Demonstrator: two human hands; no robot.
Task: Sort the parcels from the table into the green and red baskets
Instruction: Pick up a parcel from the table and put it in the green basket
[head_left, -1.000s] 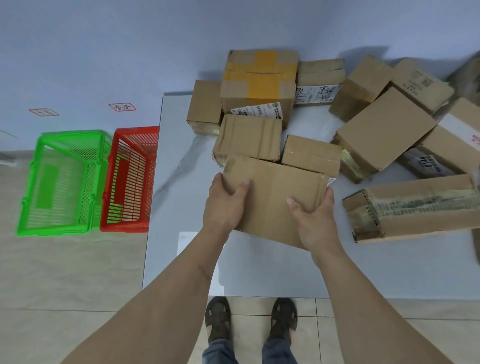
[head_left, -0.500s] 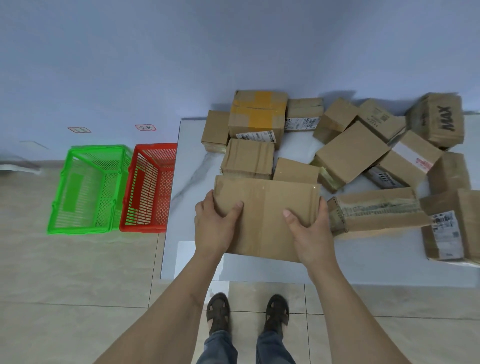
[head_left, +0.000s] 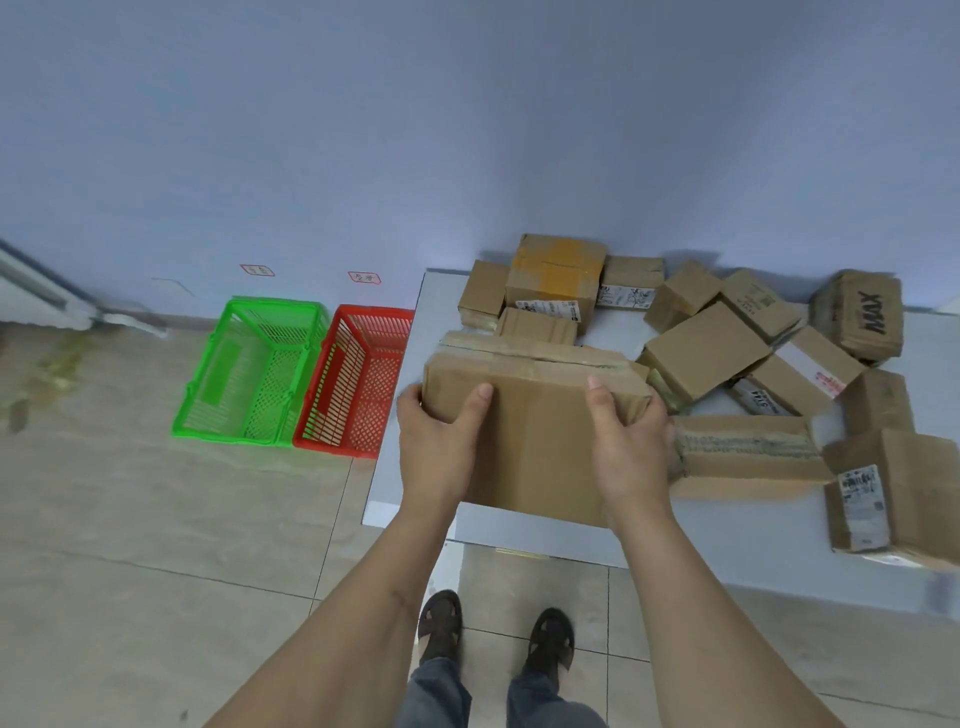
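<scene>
Since the earlier frame the parcel (head_left: 535, 431) has come up off the counter (head_left: 727, 530) and tilted toward the person. The left hand (head_left: 441, 441) and right hand (head_left: 628, 441) grip its ends, thumbs on top. Its long axis runs left-right. Both baskets, green (head_left: 249, 369) and red (head_left: 358, 379), sit on the floor to the left, nearer the left hand. Its label, if any, is hidden.

Plain brown held parcel (head_left: 535, 426). Left of the fingers (head_left: 480, 395), a red basket (head_left: 358, 384) beside a bright green basket (head_left: 249, 374), both lattice-walled. Beyond them, an orange-taped parcel (head_left: 558, 270). Pale grey tabletop (head_left: 727, 535).
</scene>
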